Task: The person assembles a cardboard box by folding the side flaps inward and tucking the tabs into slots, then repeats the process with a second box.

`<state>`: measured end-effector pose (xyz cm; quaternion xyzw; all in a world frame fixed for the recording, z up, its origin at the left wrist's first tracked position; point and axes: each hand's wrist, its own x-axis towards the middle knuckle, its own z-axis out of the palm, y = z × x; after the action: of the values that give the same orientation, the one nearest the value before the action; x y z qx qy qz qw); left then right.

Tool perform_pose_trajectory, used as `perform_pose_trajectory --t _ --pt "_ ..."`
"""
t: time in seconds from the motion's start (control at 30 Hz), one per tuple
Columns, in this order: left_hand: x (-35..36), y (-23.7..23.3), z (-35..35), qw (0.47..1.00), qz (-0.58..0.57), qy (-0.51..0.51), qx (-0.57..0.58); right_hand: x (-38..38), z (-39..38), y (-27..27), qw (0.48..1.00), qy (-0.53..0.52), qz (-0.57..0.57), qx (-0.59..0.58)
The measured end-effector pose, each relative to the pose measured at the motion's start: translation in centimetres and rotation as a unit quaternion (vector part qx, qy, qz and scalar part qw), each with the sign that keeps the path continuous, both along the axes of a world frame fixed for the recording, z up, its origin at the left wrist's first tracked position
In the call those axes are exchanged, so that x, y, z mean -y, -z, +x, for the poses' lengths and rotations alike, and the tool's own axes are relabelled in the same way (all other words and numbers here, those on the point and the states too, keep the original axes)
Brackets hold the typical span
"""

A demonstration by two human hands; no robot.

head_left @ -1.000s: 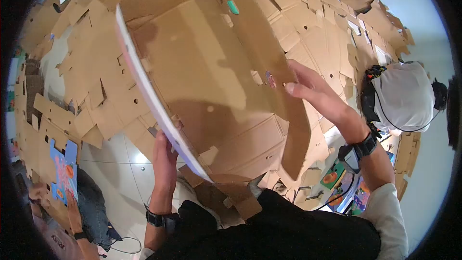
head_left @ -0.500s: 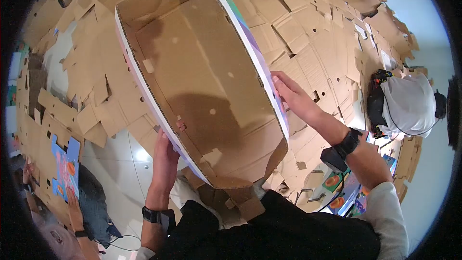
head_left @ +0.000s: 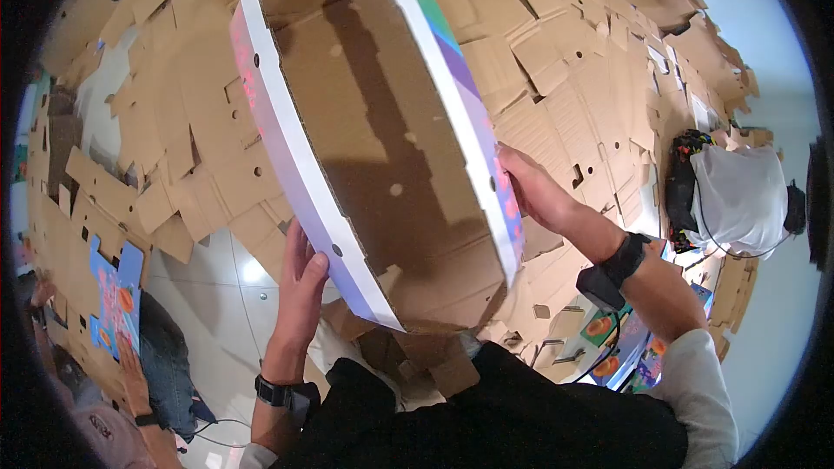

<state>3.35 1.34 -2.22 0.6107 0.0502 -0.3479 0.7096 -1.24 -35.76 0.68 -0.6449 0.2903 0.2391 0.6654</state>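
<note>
Box (head_left: 393, 152), held over the cardboard (head_left: 204, 200) between your half-curled left hand (head_left: 300, 287) and half-curled right hand (head_left: 534, 193), could slip or buckle if you press its thin walls (head_left: 304, 175) unevenly.

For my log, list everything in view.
Box: one, brown inside, printed outside, centre.
Cardboard pieces: many, brown, across the background.
Printed cutout: one, mostly blue, left.
Co-worker: at least one, blue jeans, lower left.
Cloth: one, white, right.
Printed sheets: several, multicoloured, lower right.
Tiled floor: one, pale, lower left.
Wall: one, pale blue, right.
Wristbands: two, black, own wrists.
Body: one, black-clad, bottom.
Left hand: one, bare, at box's left.
Right hand: one, bare, at box's right.
</note>
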Motion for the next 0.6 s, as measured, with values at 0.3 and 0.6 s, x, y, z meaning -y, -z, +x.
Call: perform_pose_trajectory --t 0.3,0.6 --pt "-1.9 9.0 0.1 0.986 -0.014 -0.149 -0.076 2.5 -1.6 4.3 0.999 0.032 0.025 0.034" --pt "-2.7 10.2 0.1 0.986 0.064 -0.151 -0.037 3.3 -2.1 1.7 0.994 0.050 0.095 0.016"
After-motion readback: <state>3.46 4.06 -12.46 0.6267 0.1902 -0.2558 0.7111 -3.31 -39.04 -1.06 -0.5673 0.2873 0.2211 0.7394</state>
